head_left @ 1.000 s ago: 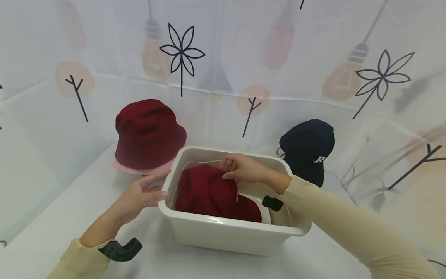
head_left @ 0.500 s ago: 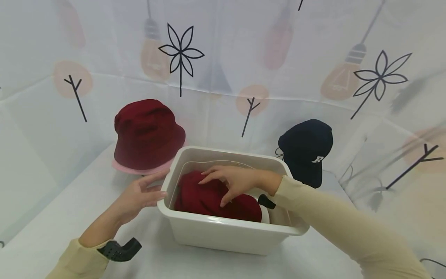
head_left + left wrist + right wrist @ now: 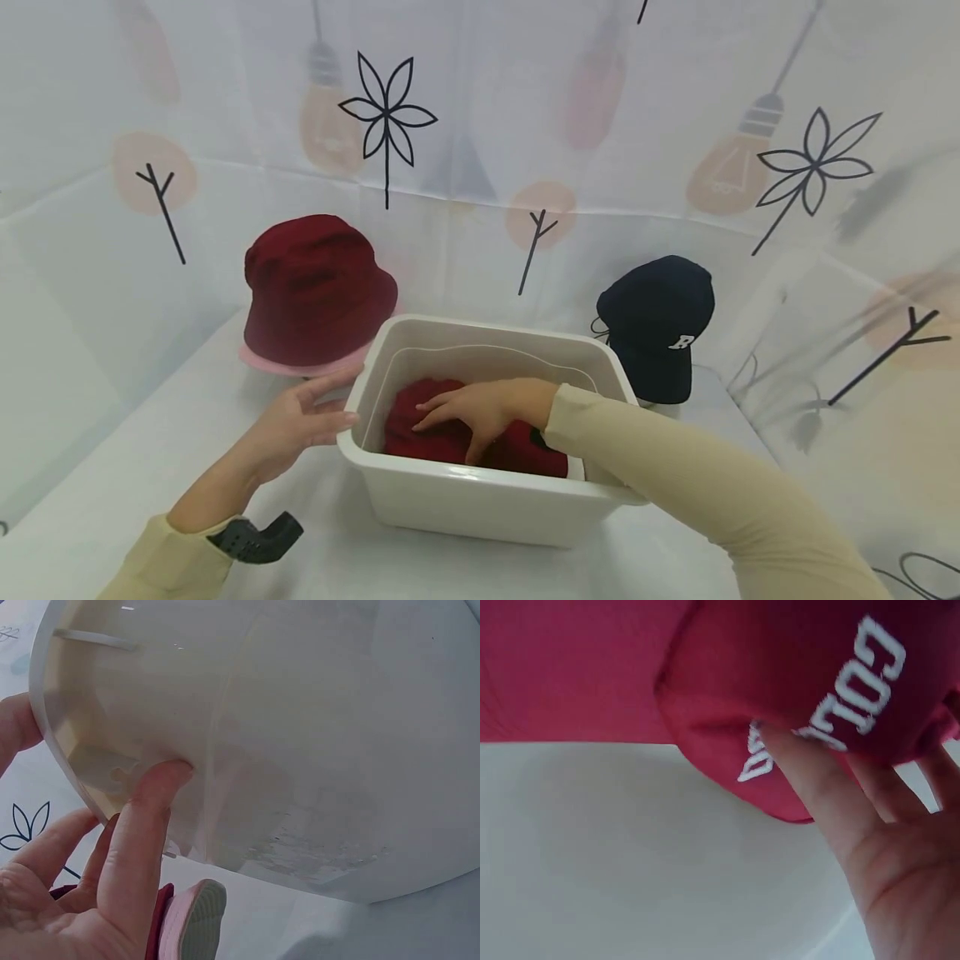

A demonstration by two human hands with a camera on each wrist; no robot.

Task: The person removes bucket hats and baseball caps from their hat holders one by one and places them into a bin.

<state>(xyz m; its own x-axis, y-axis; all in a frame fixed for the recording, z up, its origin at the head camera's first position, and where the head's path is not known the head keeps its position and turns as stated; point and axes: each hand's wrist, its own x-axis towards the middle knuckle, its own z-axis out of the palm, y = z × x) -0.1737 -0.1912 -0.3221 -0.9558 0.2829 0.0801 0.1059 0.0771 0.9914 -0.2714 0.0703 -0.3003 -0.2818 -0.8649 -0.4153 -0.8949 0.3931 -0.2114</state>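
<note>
A dark red baseball cap (image 3: 420,408) with white embroidered letters lies in a white plastic tub (image 3: 465,500). My right hand (image 3: 480,412) is down in the tub, its spread fingers resting on the crown. In the right wrist view, the thumb presses the cloth beside the lettering on the cap (image 3: 742,690), and the other fingertips are hidden behind it. From outside, my left hand (image 3: 300,429) touches the tub's left rim with nearly straight fingers. One fingertip rests on the outer wall below the rim in the left wrist view.
A maroon bucket hat (image 3: 315,292) sits over a pink brim (image 3: 270,364) behind the tub at left. A navy cap (image 3: 656,321) with a white letter stands at back right. Under the red cap's visor shows a white edge (image 3: 576,469). A patterned curtain (image 3: 465,125) hangs behind.
My right hand has moved left and lower into the tub, its fingers spreading over the red cap, which now sits lower and flatter. My left hand has stayed at the rim.
</note>
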